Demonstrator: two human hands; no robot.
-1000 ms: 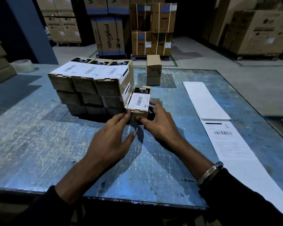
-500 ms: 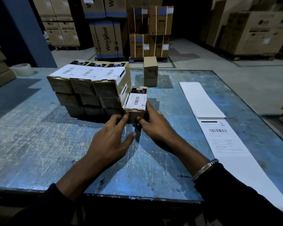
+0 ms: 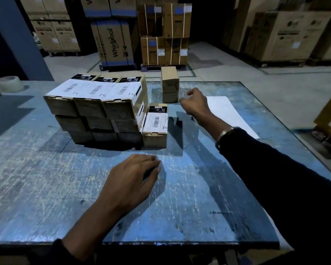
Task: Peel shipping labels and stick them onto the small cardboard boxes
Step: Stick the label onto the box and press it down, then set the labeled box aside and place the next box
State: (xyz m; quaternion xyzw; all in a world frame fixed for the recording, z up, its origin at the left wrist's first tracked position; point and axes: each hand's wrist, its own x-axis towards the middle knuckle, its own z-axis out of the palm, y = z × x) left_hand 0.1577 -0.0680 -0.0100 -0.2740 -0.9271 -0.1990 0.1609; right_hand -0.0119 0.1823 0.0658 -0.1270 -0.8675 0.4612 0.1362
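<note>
A block of small cardboard boxes [image 3: 96, 109], three layers high with white labels on top, stands left of centre on the blue table. One labelled box [image 3: 155, 129] sits alone against the block's right side. Farther back, two unlabelled boxes [image 3: 169, 84] are stacked. My right hand [image 3: 196, 103] hovers just right of that stack, fingers loosely curled and holding nothing. My left hand [image 3: 134, 180] rests flat on the table in front of the labelled box, empty. The strip of label sheets [image 3: 231, 113] lies at the right, mostly hidden by my right arm.
The scratched blue table [image 3: 46, 178] ends just below my left wrist. A roll of tape [image 3: 8, 84] sits at the far left edge. Large appliance cartons [image 3: 113, 44] on pallets stand on the floor beyond the table.
Both hands let go of the single labelled box. My right hand moved back toward the unlabelled stack; my left hand drew back onto the table.
</note>
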